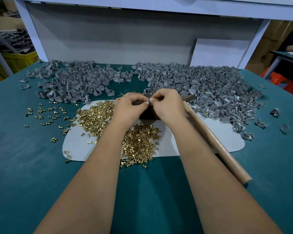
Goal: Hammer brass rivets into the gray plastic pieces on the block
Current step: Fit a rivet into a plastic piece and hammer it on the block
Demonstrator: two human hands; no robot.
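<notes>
My left hand [128, 107] and my right hand [167, 105] meet fingertip to fingertip over a dark block [146, 114], most of which they hide. Between the fingertips both hands pinch a small gray plastic piece [147, 100]; whether a rivet is in it I cannot tell. Loose brass rivets [95, 115] lie in a heap on a white mat [78, 146] left of my hands, and a second heap of rivets [139, 142] lies between my forearms. A wooden-handled hammer [215, 142] rests on the mat to the right, its head beside my right hand.
Gray plastic pieces [210, 88] are piled across the back right of the green table [24, 174], with another pile of gray pieces [74, 80] at the back left. Scattered rivets [46, 114] dot the cloth on the left. A white shelf frame [142, 39] stands behind.
</notes>
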